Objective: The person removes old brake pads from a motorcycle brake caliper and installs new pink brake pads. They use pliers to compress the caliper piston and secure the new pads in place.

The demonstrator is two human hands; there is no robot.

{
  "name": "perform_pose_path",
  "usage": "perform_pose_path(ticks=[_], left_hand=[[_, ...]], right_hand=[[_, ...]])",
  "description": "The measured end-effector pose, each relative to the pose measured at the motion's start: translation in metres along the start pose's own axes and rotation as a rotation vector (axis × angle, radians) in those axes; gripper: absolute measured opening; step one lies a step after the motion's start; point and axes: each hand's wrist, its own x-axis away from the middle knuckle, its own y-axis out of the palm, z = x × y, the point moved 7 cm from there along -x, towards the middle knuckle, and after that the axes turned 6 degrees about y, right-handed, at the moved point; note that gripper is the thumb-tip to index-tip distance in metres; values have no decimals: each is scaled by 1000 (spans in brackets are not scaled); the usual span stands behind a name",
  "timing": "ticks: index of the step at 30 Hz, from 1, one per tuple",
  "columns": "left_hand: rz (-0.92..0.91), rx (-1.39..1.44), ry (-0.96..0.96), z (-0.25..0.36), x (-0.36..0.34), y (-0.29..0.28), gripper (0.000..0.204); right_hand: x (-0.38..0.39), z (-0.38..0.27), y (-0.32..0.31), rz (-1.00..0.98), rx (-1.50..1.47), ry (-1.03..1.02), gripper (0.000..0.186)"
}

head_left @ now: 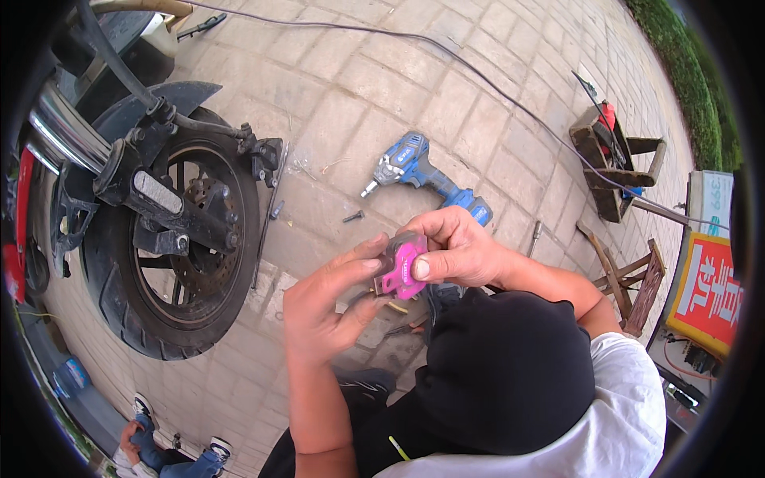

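Note:
I hold a small pink and dark metal part (402,271), which looks like a brake pad or caliper piece, between both hands near the centre. My right hand (453,247) grips it, thumb pressed on the pink face. My left hand (327,307) has curved fingers at its left side. Just beyond lies a blue cordless impact wrench (422,173), with a small bolt (353,216) nearby on the paving (335,111). Left of my hands stands a motorcycle front wheel (111,271) with fork and brake disc. Black fabric and a white sleeve fill the lower middle.
A wooden crate (606,167) with tools, a folding wooden stool (633,287) and a red-yellow sign (705,287) stand at right. A cable (518,103) crosses the paving. Another person's jeans-clad legs (191,466) and hand show at lower left, near a blue container (70,376).

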Motion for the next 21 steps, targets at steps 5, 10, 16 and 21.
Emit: perform_pose_path(ticks=[5,10,16,21], left_hand=[[16,-19,16,2,-1,2,40],[15,-53,-6,-2,-2,2,43],[-10,-4,-23,-3,-5,0,45],[-64,6,-23,0,-9,-3,46]], right_hand=[[0,1,-4,0,44,-19,29],[-1,1,-2,-54,-10,-30,29],[-4,7,-2,-88,-88,-15,28],[-10,12,-3,-50,-103,-2,23]])
